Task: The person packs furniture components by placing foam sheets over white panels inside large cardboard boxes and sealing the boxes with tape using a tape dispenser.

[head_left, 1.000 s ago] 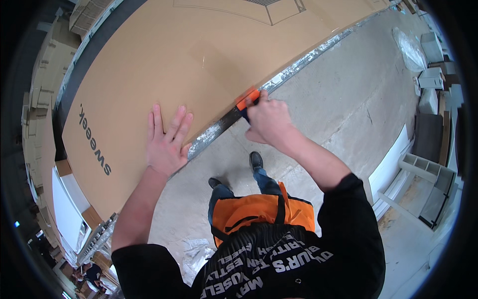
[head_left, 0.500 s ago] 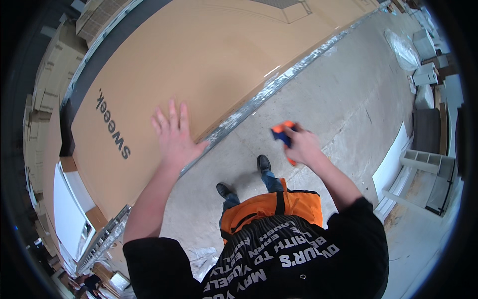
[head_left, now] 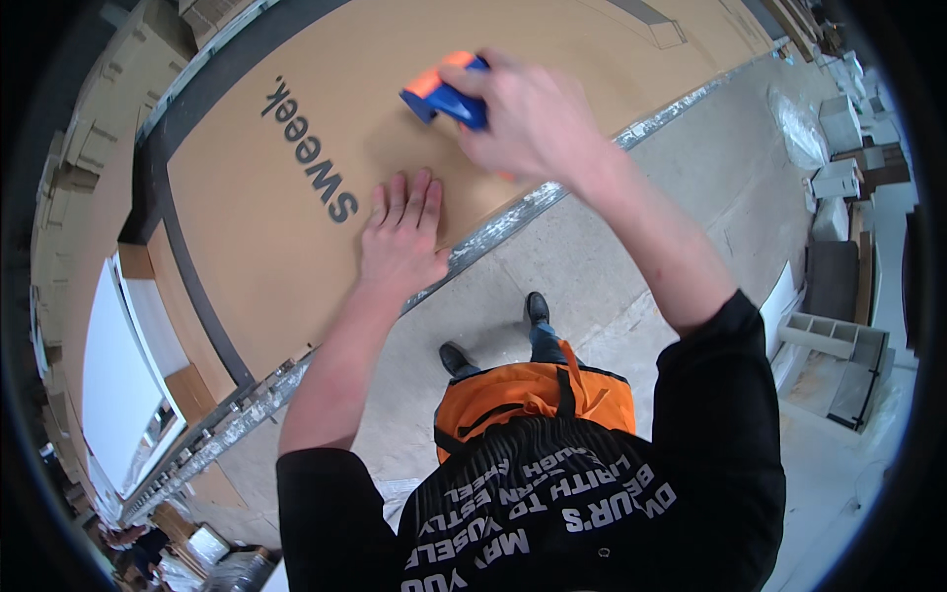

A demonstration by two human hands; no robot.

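A large flat cardboard box (head_left: 266, 247) with dark printing lies on a table with a worn metal edge (head_left: 513, 212). My left hand (head_left: 395, 242) rests on the box near that edge, palm down, fingers stretched out, holding nothing. Farther out and to the right, my right hand (head_left: 528, 109) is closed around an orange and blue tape dispenser (head_left: 449, 99). The dispenser is over the box; whether it touches the cardboard I cannot tell. My fingers and palm hide part of its handle.
An opened carton with white panels (head_left: 123, 365) lies at the left, a dark strip of table between it and the box. Stacked cartons (head_left: 123, 94) stand beyond. Grey floor (head_left: 681, 217) lies right of the table, with a white shelf unit (head_left: 824, 335) farther right.
The box has shifted away and to the right, opening a dark gap beside the carton. My right hand has swung the tape dispenser from above the floor to over the box.
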